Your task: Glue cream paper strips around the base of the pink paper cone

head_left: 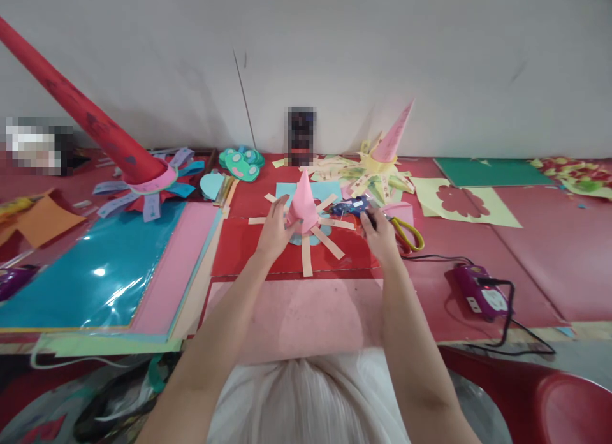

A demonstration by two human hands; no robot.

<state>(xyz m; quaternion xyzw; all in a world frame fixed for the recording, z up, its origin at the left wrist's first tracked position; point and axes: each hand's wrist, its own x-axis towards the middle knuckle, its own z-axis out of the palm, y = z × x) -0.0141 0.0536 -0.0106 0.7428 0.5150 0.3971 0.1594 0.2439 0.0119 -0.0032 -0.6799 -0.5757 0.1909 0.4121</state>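
A pink paper cone (pixel 304 198) stands upright on a light blue paper piece, with cream paper strips (pixel 329 243) fanned out around its base. My left hand (pixel 275 230) has its fingers and thumb closed about the cone's lower left side. To the right, my right hand (pixel 380 230) grips a dark blue glue gun (pixel 351 206), whose front end points left toward the cone. Yellow-handled scissors (pixel 408 233) lie just beyond the right hand, their blades partly hidden. A red sheet (pixel 239 252) lies under the strips, and a pink mat (pixel 306 316) is nearer me.
Behind stands a finished-looking pink cone with yellow strips (pixel 393 134). A tall red cone (pixel 95 118) leans at left above a blue plastic-wrapped pack (pixel 100 265). At right, a black cord runs to a purple power strip (pixel 480 292). A blurred dark object (pixel 301 138) leans on the wall.
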